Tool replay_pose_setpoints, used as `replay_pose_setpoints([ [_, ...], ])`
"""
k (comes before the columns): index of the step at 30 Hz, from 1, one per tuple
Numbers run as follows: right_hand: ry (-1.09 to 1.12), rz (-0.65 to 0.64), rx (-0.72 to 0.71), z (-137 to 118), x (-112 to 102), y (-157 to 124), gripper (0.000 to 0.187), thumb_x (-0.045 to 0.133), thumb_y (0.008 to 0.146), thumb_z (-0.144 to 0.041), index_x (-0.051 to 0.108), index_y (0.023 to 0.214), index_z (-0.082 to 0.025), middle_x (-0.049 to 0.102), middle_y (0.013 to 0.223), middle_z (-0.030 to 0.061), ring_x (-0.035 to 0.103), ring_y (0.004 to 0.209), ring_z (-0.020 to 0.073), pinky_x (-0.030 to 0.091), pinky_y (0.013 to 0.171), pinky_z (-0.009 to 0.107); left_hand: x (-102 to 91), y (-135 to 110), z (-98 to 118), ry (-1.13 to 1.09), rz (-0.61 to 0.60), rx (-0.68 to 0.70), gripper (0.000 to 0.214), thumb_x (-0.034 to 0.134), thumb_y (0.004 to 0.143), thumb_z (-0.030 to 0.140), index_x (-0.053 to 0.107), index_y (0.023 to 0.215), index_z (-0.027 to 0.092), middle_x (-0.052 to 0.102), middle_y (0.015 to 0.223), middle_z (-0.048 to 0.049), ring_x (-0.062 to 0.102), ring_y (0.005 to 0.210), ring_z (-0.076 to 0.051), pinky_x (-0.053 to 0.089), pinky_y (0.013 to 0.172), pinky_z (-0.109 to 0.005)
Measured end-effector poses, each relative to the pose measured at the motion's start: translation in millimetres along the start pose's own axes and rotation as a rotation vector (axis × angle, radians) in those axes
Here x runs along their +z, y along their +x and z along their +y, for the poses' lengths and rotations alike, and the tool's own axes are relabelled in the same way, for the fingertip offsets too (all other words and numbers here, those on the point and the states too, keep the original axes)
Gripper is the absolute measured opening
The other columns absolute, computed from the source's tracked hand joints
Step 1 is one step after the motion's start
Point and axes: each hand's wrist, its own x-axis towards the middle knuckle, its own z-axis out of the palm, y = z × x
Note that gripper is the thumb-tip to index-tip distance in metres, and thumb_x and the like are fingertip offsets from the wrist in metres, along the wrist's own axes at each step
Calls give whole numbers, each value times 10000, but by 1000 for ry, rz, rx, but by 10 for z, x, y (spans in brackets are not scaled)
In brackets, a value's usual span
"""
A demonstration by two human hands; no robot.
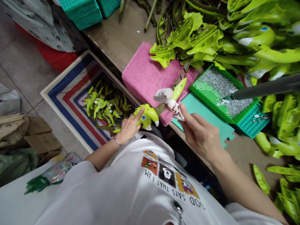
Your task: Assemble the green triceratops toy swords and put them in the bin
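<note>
My left hand point(129, 127) is at the inner edge of the bench, fingers closed around a yellow-green toy animal head point(145, 116) with a blue eye and a white-tipped beak or horn. Its index finger lies along the head's top. My right hand point(201, 134) pinches a white, lumpy piece with reddish marks point(172, 107); I cannot make out its kind. Just behind that piece a pointed yellow-green part point(180, 88) and an olive strip show over the pink padded block point(142, 68). Whether they join the head is hidden.
A striped, cloth-lined box point(67, 90) holds several finished-looking toys. On the bench stand a green basket of screws point(211, 101), a teal tray point(252, 122) and heaps of yellow-green shells point(199, 34). A dark rod point(269, 87) reaches in from the right.
</note>
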Motion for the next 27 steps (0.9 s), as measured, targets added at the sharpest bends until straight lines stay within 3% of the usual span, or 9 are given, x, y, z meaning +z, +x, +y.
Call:
replay_pose_setpoints([
  [5, -113, -263, 80, 94, 279, -31, 507, 367, 1027, -290, 464, 1520, -224, 584, 765, 36, 500, 520, 130, 367, 492, 250, -50, -47, 74, 41, 16, -9, 766, 593, 950, 219, 232, 1620, 310, 671, 1123, -121, 700, 955, -275, 517, 869, -352],
  [7, -80, -303, 80, 142, 349, -23, 493, 367, 1035, -309, 484, 1506, -223, 606, 797, 42, 539, 552, 138, 393, 518, 251, -44, -44, 68, 42, 27, -7, 766, 596, 949, 223, 235, 1619, 308, 674, 1121, -118, 700, 948, -272, 512, 854, -341],
  [10, 7, -209, 64, 169, 282, -11, 479, 363, 1046, -335, 502, 1493, -229, 604, 800, 41, 568, 593, 143, 434, 563, 244, -42, -63, 9, 41, 31, 9, 767, 597, 951, 237, 230, 1620, 310, 675, 1143, -109, 702, 953, -263, 502, 858, -327],
  [14, 33, 40, 135, 186, 126, -56, 472, 400, 1040, -341, 517, 1480, -217, 566, 740, 23, 525, 573, 137, 454, 595, 245, -125, -203, -115, 118, -4, -60, 746, 574, 962, 249, 230, 1622, 304, 676, 1133, -109, 702, 932, -262, 498, 865, -337],
  [17, 20, 180, 220, 222, 219, -143, 478, 416, 1032, -328, 511, 1484, -206, 578, 743, 28, 544, 606, 149, 465, 614, 253, -244, -350, -153, 218, -7, -115, 730, 561, 971, 260, 233, 1622, 303, 677, 1079, -104, 699, 922, -271, 496, 854, -347],
  [21, 89, 110, 261, 290, 484, -236, 495, 383, 1029, -309, 494, 1501, -213, 574, 724, 30, 536, 579, 160, 466, 593, 266, -387, -457, -101, 317, -13, -135, 725, 550, 976, 266, 224, 1622, 320, 664, 1025, -90, 699, 906, -273, 493, 832, -351],
  [23, 95, 87, 278, 324, 519, -222, 502, 374, 1027, -318, 494, 1502, -209, 579, 727, 37, 530, 571, 166, 465, 593, 278, -426, -467, -70, 334, -14, -136, 730, 543, 972, 248, 220, 1621, 329, 661, 1028, -90, 701, 920, -271, 492, 833, -350],
  [27, 11, 259, 385, 381, 451, -31, 533, 346, 1029, -348, 454, 1526, -186, 601, 792, 75, 572, 687, 196, 486, 682, 306, -440, -451, -64, 346, -10, -143, 758, 539, 957, 238, 195, 1628, 317, 666, 1042, -96, 704, 926, -276, 502, 836, -362],
])
